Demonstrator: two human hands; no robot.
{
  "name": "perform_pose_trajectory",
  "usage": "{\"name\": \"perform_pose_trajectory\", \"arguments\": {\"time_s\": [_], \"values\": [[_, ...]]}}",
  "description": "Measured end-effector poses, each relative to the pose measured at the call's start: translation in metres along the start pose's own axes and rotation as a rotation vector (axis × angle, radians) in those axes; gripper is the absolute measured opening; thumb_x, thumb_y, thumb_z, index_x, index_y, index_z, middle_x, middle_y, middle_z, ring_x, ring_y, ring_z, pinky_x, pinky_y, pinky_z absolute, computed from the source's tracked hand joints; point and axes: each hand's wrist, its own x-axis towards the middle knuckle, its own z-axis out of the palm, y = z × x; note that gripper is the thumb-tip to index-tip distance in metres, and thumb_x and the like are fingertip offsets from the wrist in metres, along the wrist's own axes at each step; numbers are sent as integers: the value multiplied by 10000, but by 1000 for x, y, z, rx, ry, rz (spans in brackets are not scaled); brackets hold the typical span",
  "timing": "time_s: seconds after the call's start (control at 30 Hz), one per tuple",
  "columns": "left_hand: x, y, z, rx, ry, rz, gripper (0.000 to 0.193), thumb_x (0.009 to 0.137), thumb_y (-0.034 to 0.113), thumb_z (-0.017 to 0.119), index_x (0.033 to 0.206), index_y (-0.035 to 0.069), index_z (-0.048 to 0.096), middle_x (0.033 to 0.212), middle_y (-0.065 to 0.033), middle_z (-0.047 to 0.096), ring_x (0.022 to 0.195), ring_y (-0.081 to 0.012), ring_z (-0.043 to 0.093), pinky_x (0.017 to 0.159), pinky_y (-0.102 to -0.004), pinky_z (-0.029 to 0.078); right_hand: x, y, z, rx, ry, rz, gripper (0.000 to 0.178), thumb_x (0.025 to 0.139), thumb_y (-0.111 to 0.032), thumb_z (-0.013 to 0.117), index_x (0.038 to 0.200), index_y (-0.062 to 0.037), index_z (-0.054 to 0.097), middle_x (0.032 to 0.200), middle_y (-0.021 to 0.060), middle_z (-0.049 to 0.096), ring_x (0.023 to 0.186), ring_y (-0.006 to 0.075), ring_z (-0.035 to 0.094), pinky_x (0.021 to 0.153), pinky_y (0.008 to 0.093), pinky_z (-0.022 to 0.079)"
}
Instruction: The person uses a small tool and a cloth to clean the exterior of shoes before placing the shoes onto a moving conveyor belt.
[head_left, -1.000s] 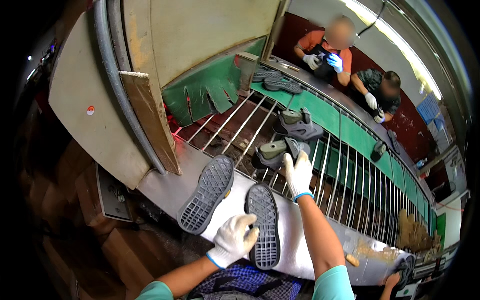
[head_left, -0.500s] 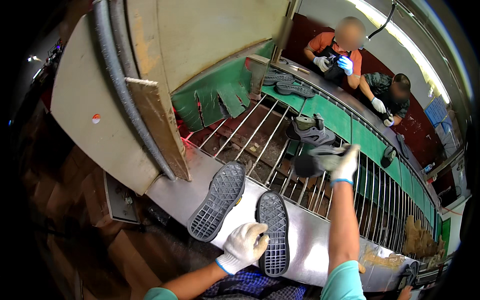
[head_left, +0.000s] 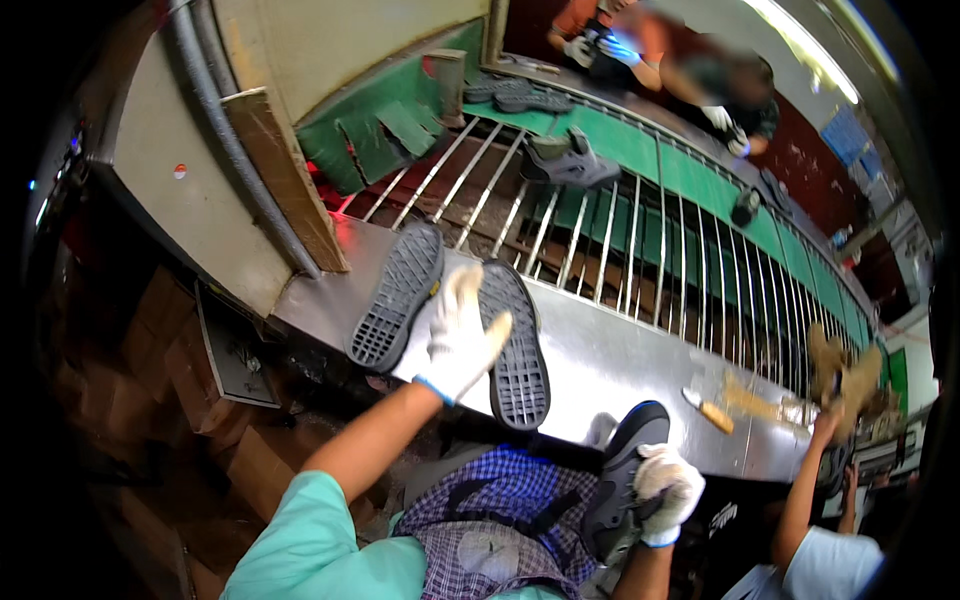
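Two dark grey shoe soles lie tread side up on the metal ledge in front of me, the left sole slightly apart from the right sole. My left hand, in a white glove, is over the right sole's inner edge, fingers stretched out and thumb across the tread. Whether it presses on the sole, I cannot tell. Close to my body, my right hand, also gloved, grips a grey shoe, which is tilted on end. The glove hides part of the shoe's side.
Beyond the ledge runs a rack of metal bars, carrying another grey shoe. A knife with a wooden handle lies to the right. Two people work across the rack; another person's arm holds tan boots at right.
My right hand has brought the grey shoe from over the rack back to near my body. My left hand has shifted up along the right sole and spread its fingers.
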Motion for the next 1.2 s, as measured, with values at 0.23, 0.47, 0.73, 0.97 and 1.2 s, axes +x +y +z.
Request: {"name": "perform_pose_trajectory", "arguments": {"time_s": [0.23,0.47,0.73,0.97,1.2], "values": [[84,-17,21,449,-356,-275,861,904,582,748,1460,-55,586,1454,-291,603,1335,-468,583,1150,-518,478,-65,-27,-7,-282,-443,161,91,842,-131,802,818,-75,735,871,53,768,827,271,735,1084,518,553],[66,9,-5,-1320,-417,-597,267,1077,185,634,1249,-16,666,1160,-146,762,998,-252,763,920,-416,650,-131,13,-70,181,246,424,709,1146,-630,382,1247,1,690,1205,164,750,1130,263,727,1086,474,572],[0,123,-21,-1053,-651,-178,490,1091,264,660,1426,-90,605,1257,-143,742,1123,-201,724,1063,-348,563,-212,125,-32,1365,145,953,1020,985,-827,497,1618,-28,455,1500,281,608,1312,457,643,1101,610,555],[-121,164,24,-972,-947,80,505,1086,100,624,1559,-31,504,1451,-165,665,1322,-243,647,1172,-383,500,-204,25,-26,1278,325,1085,1078,937,-843,593,1566,27,491,1414,253,666,1231,387,698,1015,513,625],[-138,136,27,-1091,-1153,311,699,997,212,768,1577,-42,472,1644,-245,476,1478,-327,526,1230,-452,427,-240,-3,-13,717,342,998,881,1031,-741,559,1386,61,634,1235,160,763,1057,249,767,903,352,649]]}}
